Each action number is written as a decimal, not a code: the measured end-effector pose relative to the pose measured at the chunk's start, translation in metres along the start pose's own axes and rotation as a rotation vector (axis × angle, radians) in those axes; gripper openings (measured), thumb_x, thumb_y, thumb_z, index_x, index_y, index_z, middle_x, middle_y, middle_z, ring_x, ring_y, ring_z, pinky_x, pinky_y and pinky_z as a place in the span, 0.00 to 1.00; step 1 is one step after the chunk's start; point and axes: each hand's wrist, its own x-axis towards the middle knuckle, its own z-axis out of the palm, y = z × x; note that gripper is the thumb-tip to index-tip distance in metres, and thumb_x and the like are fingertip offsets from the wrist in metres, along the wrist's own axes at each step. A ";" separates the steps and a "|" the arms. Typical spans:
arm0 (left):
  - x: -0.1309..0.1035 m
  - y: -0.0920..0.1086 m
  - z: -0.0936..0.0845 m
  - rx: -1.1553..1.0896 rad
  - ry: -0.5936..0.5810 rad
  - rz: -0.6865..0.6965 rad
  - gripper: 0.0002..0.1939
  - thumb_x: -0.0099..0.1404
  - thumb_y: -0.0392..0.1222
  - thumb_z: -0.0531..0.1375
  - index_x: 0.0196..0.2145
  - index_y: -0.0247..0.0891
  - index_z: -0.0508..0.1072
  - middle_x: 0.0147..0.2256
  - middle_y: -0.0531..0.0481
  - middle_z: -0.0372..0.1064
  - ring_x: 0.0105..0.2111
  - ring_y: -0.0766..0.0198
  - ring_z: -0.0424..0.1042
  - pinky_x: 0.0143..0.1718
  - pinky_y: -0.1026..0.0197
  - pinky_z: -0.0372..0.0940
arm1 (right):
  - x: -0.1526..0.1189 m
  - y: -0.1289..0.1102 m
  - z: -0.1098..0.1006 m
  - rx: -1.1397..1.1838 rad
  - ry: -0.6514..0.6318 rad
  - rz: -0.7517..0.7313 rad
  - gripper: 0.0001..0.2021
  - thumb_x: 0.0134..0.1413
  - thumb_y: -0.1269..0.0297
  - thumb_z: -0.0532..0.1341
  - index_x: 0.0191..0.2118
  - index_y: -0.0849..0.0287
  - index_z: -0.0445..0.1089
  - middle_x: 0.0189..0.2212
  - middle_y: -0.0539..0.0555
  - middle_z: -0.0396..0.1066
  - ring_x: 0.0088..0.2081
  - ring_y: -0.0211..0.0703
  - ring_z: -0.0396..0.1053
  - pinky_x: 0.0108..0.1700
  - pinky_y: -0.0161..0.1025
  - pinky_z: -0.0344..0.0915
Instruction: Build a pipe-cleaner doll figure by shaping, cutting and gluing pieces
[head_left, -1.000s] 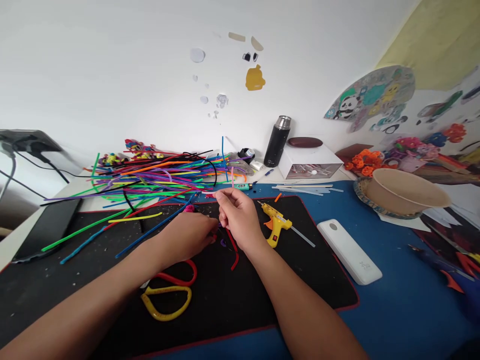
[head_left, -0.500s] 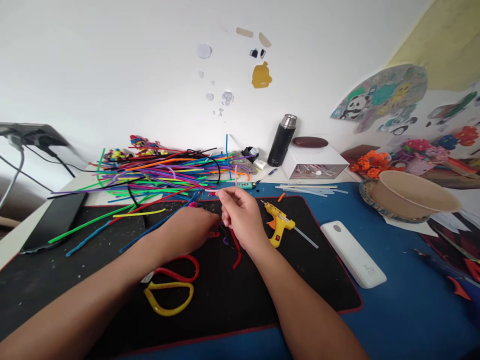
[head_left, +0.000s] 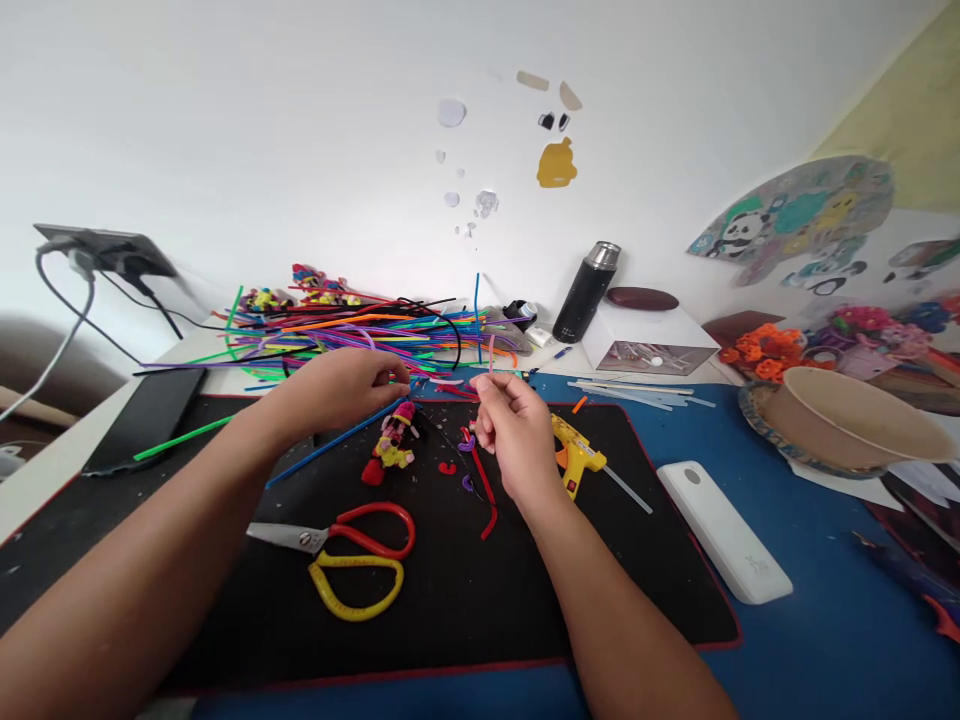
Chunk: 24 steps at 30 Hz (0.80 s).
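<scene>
My left hand [head_left: 352,385] is over the front of the pipe cleaner pile, fingers curled together; what they pinch, if anything, is too small to make out. My right hand [head_left: 514,430] is closed too, thumb against forefinger, on something I cannot make out. Below and between them, a small pipe cleaner figure [head_left: 394,445] in pink, yellow and red lies on the black mat [head_left: 480,610]. Beside it are a red curl [head_left: 447,468] and a bent red pipe cleaner piece [head_left: 486,490]. Nearer me lie scissors [head_left: 364,560] with one red and one yellow handle.
Many coloured pipe cleaners [head_left: 352,335] are heaped by the wall. A yellow glue gun [head_left: 577,455] rests right of my right hand. Farther right are a white power bank [head_left: 724,530] and a beige bowl [head_left: 855,420]. A black flask [head_left: 586,295] stands behind glue sticks [head_left: 637,392].
My hands have drawn apart, the left moving left and away from the right. The figure on the mat and the scissor blades now show. The view has shifted slightly.
</scene>
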 end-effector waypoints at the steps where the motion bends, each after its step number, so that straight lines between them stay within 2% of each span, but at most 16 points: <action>1: 0.000 0.000 -0.001 0.003 -0.003 -0.002 0.19 0.68 0.55 0.56 0.45 0.45 0.82 0.34 0.50 0.81 0.32 0.55 0.76 0.32 0.60 0.59 | 0.000 -0.001 -0.001 -0.005 0.018 -0.015 0.15 0.59 0.48 0.70 0.37 0.55 0.75 0.17 0.41 0.59 0.17 0.34 0.58 0.19 0.34 0.54; 4: 0.002 -0.006 -0.003 -0.006 0.001 -0.022 0.20 0.69 0.56 0.56 0.46 0.45 0.83 0.34 0.51 0.81 0.31 0.56 0.76 0.32 0.60 0.59 | 0.001 -0.007 -0.003 -0.013 0.074 -0.053 0.15 0.58 0.49 0.71 0.37 0.55 0.75 0.17 0.40 0.57 0.18 0.34 0.57 0.19 0.34 0.54; 9: 0.009 -0.020 -0.001 -0.027 0.060 0.006 0.23 0.69 0.59 0.56 0.45 0.43 0.83 0.40 0.46 0.83 0.38 0.52 0.78 0.36 0.60 0.63 | 0.005 -0.013 -0.006 -0.039 0.122 -0.071 0.16 0.58 0.47 0.71 0.36 0.54 0.73 0.17 0.40 0.55 0.17 0.34 0.55 0.19 0.34 0.53; 15: 0.007 -0.024 -0.009 -0.081 0.083 -0.026 0.24 0.67 0.62 0.57 0.43 0.42 0.83 0.31 0.49 0.79 0.30 0.55 0.74 0.32 0.59 0.59 | 0.005 -0.008 -0.005 -0.057 0.085 -0.034 0.16 0.57 0.48 0.72 0.36 0.55 0.73 0.17 0.40 0.56 0.17 0.34 0.55 0.19 0.34 0.53; 19: 0.006 -0.029 -0.014 -0.108 0.102 -0.043 0.24 0.67 0.63 0.58 0.42 0.42 0.83 0.29 0.50 0.77 0.28 0.56 0.71 0.31 0.59 0.58 | 0.003 -0.005 -0.004 -0.092 0.059 -0.027 0.15 0.57 0.49 0.72 0.36 0.55 0.74 0.17 0.41 0.57 0.18 0.34 0.55 0.19 0.34 0.53; 24: 0.011 -0.025 -0.003 -0.109 0.068 0.053 0.23 0.69 0.60 0.57 0.46 0.41 0.83 0.37 0.47 0.81 0.34 0.55 0.76 0.34 0.60 0.60 | 0.005 -0.005 -0.005 -0.085 0.091 -0.053 0.15 0.57 0.49 0.72 0.36 0.55 0.73 0.16 0.40 0.56 0.17 0.33 0.55 0.19 0.33 0.53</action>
